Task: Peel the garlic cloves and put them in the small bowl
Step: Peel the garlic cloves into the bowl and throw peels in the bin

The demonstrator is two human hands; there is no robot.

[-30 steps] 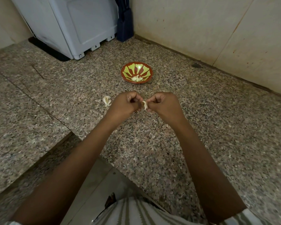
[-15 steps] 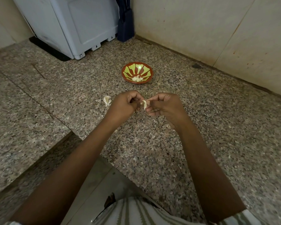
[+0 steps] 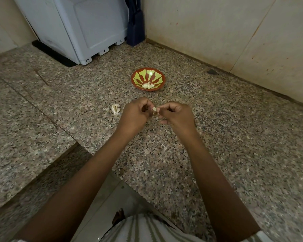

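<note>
A small pale garlic clove [image 3: 154,109] is pinched between the fingertips of my left hand [image 3: 135,116] and my right hand [image 3: 176,115], which meet above the granite counter [image 3: 217,137]. Both hands have their fingers curled. Beyond them stands the small red bowl with green rays [image 3: 148,78], holding several peeled white cloves [image 3: 148,85]. A partly broken garlic bulb [image 3: 116,109] lies on the counter just left of my left hand.
A pale grey appliance [image 3: 87,25] stands at the back left, with a dark blue object [image 3: 136,30] beside it in the corner. A tiled wall [image 3: 234,32] runs along the right. The counter edge drops away in front of me.
My hands have stayed together on the clove, with the fingers shifting slightly as they work at it. The bowl and bulb have not moved.
</note>
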